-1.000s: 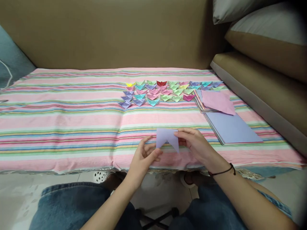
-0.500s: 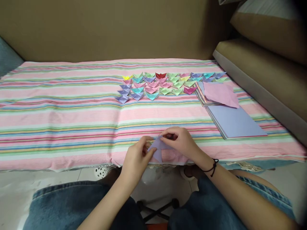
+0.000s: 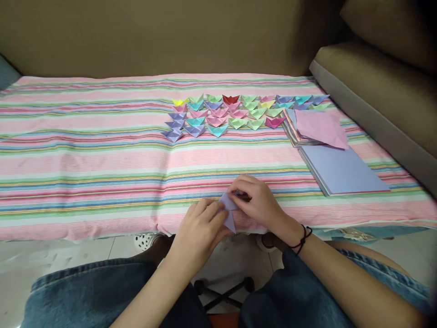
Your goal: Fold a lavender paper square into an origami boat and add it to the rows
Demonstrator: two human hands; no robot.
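Note:
Both my hands press a small folded lilac paper against the near edge of the striped cloth. My left hand pinches its lower left part. My right hand covers its right side with fingers curled down on it; a black band circles that wrist. Only a pointed corner of the paper shows between the hands. Further back lie rows of several small folded paper shapes in many colours.
A stack of flat coloured sheets with a lilac top lies at the right, a pink sheet resting on its far end. Brown cushions rise at the right and back. My denim-clad knees are below the cloth's edge.
The lilac paper was held up as a wider notched piece; now it is folded smaller and pressed down on the cloth. Both hands closed in on it. The view tilted downward.

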